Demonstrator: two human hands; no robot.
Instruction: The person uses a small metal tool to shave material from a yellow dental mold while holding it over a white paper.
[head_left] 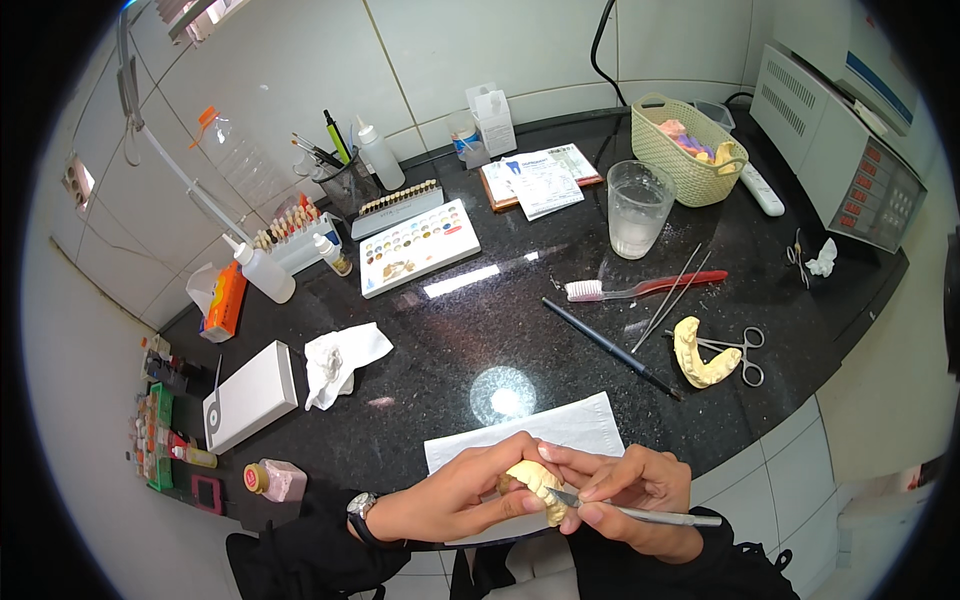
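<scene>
My left hand grips a pale yellow dental cast with a row of teeth, held just above a white paper sheet at the counter's front edge. My right hand steadies the cast with its fingertips and holds a thin metal carving instrument, whose tip rests against the teeth. A wristwatch sits on my left wrist. A second yellowish cast lies on the black counter to the right.
On the black stone counter lie scissors, a red toothbrush, a dark brush, a crumpled tissue, a white box, a colour palette, a glass, a woven basket and squeeze bottles. A white machine stands at right.
</scene>
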